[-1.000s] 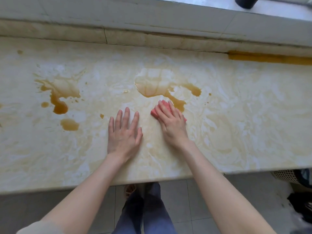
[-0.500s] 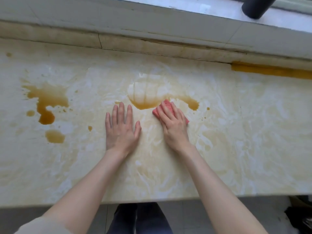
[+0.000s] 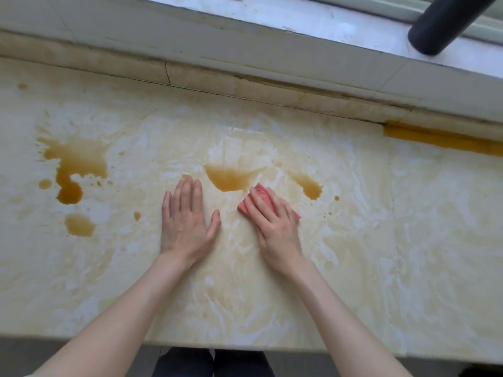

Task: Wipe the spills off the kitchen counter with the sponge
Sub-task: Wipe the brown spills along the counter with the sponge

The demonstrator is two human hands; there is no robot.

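Note:
A pink sponge [image 3: 260, 194] lies flat on the pale marble counter [image 3: 394, 240], mostly covered by my right hand [image 3: 275, 224], which presses down on it. Just beyond the sponge sits a brown spill [image 3: 228, 178], with a smaller brown patch [image 3: 307, 186] to its right. A larger brown spill [image 3: 73, 164] and separate drops spread at the left. My left hand [image 3: 186, 221] rests flat on the counter, fingers together, holding nothing. Thin brownish smears cover much of the surface.
A raised ledge [image 3: 245, 85] runs along the counter's back, with an orange-brown pool [image 3: 441, 137] against it at the right. A dark cylinder [image 3: 446, 23] stands on the white sill above. The counter's front edge [image 3: 245, 346] is near my legs.
My right hand has dragged the sponge toward me, cutting through the middle spill and splitting it in two. My left hand stays flat in place. The camera has tilted.

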